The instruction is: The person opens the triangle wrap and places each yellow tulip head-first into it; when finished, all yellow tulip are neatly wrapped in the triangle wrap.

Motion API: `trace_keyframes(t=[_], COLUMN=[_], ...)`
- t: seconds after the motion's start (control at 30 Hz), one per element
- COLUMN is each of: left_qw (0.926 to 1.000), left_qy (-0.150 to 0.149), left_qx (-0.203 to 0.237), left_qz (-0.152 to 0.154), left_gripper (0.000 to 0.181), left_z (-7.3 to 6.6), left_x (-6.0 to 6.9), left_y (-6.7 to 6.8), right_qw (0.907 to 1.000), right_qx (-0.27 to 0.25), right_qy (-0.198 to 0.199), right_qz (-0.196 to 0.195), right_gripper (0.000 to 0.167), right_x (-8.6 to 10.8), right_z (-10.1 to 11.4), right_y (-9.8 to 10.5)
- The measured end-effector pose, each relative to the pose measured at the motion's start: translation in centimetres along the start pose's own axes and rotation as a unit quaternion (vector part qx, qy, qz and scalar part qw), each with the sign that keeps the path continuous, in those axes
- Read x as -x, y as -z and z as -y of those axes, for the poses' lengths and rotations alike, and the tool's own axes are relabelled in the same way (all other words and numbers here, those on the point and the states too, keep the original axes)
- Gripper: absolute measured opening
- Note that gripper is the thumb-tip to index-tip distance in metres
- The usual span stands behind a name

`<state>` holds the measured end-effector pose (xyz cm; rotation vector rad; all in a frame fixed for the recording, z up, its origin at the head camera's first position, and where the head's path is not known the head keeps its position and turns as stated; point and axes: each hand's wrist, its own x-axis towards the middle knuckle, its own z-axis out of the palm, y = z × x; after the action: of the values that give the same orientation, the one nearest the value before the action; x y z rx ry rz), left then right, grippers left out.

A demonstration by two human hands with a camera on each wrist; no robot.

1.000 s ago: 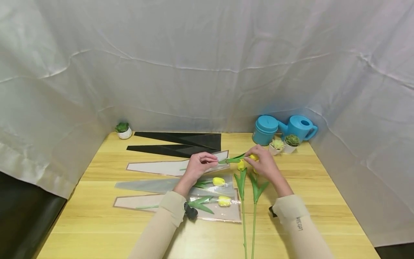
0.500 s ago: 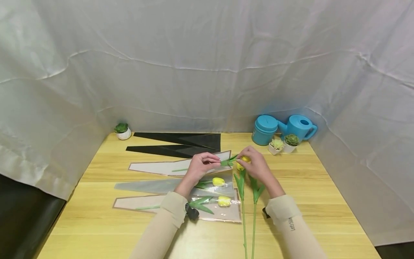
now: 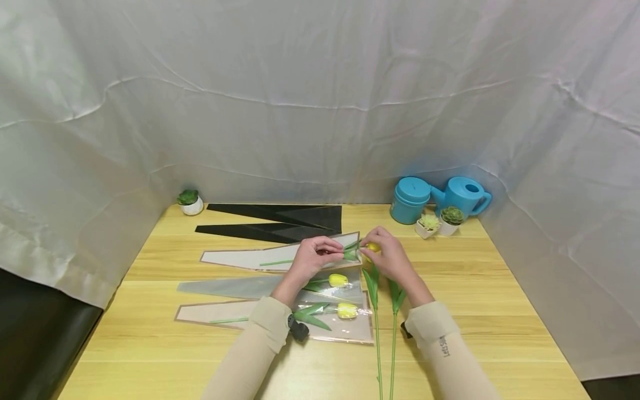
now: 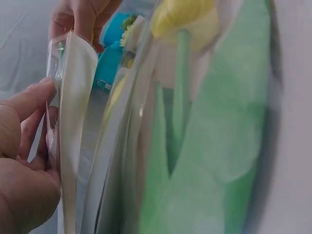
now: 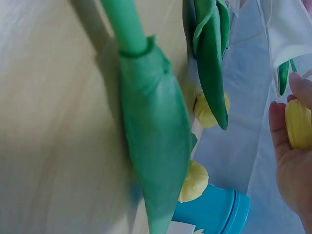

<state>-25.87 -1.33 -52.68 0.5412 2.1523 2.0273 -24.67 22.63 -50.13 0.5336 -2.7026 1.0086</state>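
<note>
My left hand (image 3: 311,258) pinches the open end of a clear-fronted white flower sleeve (image 3: 232,258) with a pinkish border; the left wrist view shows thumb and fingers (image 4: 36,97) on its film. A yellow artificial tulip (image 5: 298,124) is held by my right hand (image 3: 392,256) just below its bloom. Its green stem (image 3: 275,263) and leaves lie within the sleeve, while the bloom stays outside the mouth. Two loose tulips with long stems (image 3: 378,344) lie beneath my right hand, which hides their blooms in the head view.
Nearer me lie a grey sleeve (image 3: 215,286) and a pink sleeve (image 3: 340,331), each with a yellow tulip inside. Black sleeves (image 3: 310,214) lie behind. A blue canister (image 3: 410,200), a blue watering can (image 3: 462,197) and small potted plants (image 3: 191,203) line the back.
My right hand has moved left, sliding the tulip deeper into the white sleeve. The stem end reaches further left inside it. The sleeve itself has shifted slightly right; my left hand stays at its mouth.
</note>
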Motion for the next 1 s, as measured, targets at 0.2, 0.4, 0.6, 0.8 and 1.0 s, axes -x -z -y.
trace_keyframes(t=[0.2, 0.4, 0.6, 0.8, 1.0], left_qw=[0.9979, 0.9916, 0.9897, 0.9880, 0.9849], left_qy=[-0.033, -0.009, 0.018, 0.008, -0.006], left_qx=[-0.048, -0.121, -0.142, -0.154, -0.170], left_qz=[-0.029, -0.045, 0.007, -0.003, -0.036], left_gripper=[0.022, 0.038, 0.043, 0.035, 0.021], left_z=[0.0, 0.0, 0.2, 0.6, 0.6], left_x=[0.1, 0.4, 0.7, 0.7, 0.5], left_y=[1.1, 3.1, 3.7, 3.5, 3.4], right_qw=[0.9999, 0.9996, 0.9995, 0.9995, 0.9994], right_qx=[-0.009, -0.018, -0.021, -0.019, -0.007], right_qy=[-0.014, -0.015, -0.012, -0.011, -0.020], right_qz=[-0.002, -0.013, -0.023, -0.024, -0.028], right_gripper=[0.005, 0.006, 0.004, 0.004, 0.004], right_x=[0.2, 0.3, 0.5, 0.5, 0.5], right_z=[-0.1, 0.0, 0.1, 0.1, -0.3], right_y=[0.0, 0.4, 0.7, 0.7, 0.7])
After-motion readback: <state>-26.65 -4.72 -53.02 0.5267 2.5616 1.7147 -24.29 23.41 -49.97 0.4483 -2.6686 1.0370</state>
